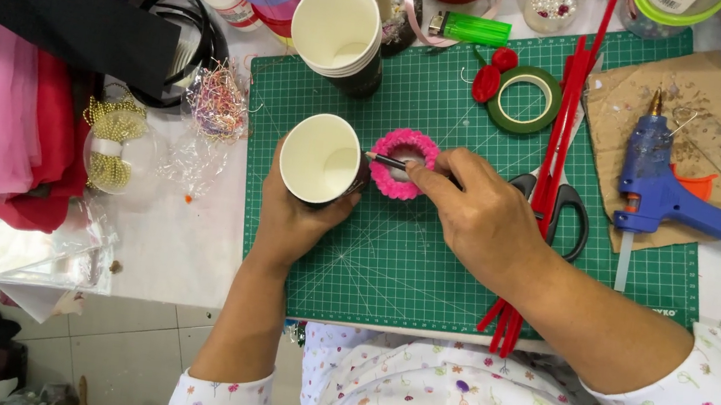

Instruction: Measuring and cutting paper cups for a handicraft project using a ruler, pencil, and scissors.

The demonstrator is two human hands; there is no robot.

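Observation:
My left hand point(291, 221) grips a white paper cup point(321, 157) upright on the green cutting mat point(426, 267). My right hand point(470, 212) holds a thin dark pen-like tool point(387, 161) with its tip pointing left at the cup's side. Under the tool lies a pink fuzzy ring point(403, 164), touching the cup's right side.
A stack of paper cups point(338, 32) stands at the mat's top. Green tape roll point(528, 99), red chenille stems point(549, 176), black scissors point(567, 216) and a blue glue gun point(668, 192) on cardboard lie to the right. Red fabric point(8, 128) and gold beads point(111, 142) sit left.

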